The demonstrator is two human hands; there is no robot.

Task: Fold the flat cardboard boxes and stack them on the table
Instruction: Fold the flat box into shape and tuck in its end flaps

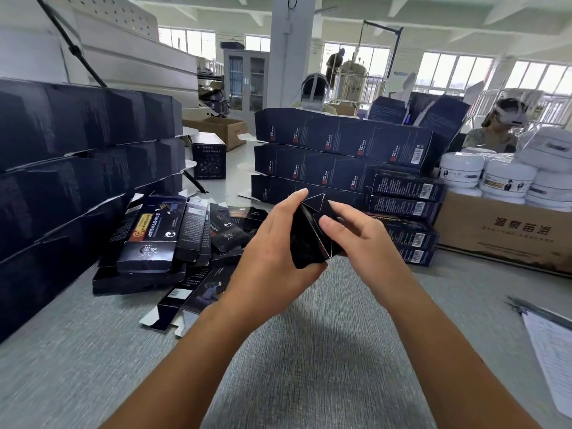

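A small black cardboard box [309, 239] is held in the air above the grey table [309, 351], half opened with an end flap sticking up. My left hand [272, 255] grips its left side and bottom corner. My right hand [356, 239] holds its right side, fingers pressing on the top flaps. A loose pile of flat black boxes [173, 239] lies on the table to the left of my hands. Folded dark boxes are stacked in rows behind [340, 159] and in a short stack at the right [408, 218].
A tall wall of stacked dark boxes [77, 168] fills the left. A brown carton [501, 236] carrying white jars [507, 178] stands at right. A clipboard with paper [551, 339] lies at the right edge. Other people sit beyond the stacks.
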